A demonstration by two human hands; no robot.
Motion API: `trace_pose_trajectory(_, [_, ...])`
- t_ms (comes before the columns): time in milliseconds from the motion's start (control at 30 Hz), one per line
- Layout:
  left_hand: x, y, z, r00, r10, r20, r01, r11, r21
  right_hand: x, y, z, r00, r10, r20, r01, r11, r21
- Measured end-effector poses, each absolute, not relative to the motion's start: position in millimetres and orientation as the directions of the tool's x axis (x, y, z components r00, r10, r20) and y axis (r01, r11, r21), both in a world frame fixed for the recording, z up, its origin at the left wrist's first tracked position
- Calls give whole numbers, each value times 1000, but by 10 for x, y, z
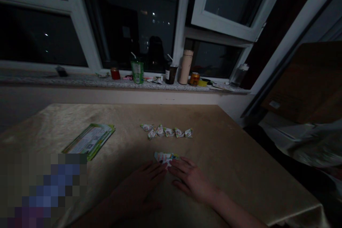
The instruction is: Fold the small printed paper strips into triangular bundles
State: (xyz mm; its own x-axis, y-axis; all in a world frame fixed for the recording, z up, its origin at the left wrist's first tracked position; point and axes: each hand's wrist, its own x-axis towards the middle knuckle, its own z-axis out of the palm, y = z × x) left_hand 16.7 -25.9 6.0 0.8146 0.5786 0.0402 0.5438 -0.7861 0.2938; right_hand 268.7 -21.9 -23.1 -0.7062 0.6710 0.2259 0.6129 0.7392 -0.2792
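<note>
My left hand (143, 183) lies on the tablecloth with its fingers stretched out. Their tips rest on the near edge of a small white, green and blue printed wrapper (163, 156). From the other side my right hand (191, 178) lies flat too, fingers extended over the wrapper's right part. Both hands' fingertips almost meet there and cover some of it. Beyond the hands, several small folded or twisted wrappers (169, 132) of similar print form a loose row. To the left lies a stack of flat green and white printed packaging (91, 139).
A shiny beige cloth (213, 142) covers the table. On the stone windowsill (157, 85) stand a green cup (137, 71) with a straw, a dark drink cup (171, 73), a pale flask (185, 67) and small jars. Cardboard boxes (307, 82) are at the right. The lower left is pixelated.
</note>
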Motion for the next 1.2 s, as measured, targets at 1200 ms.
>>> trace_pose_trajectory(1200, [90,-155,15,837,546,49,510,-808,293,2641,-272,-209,-662,719,215,629,687,-364])
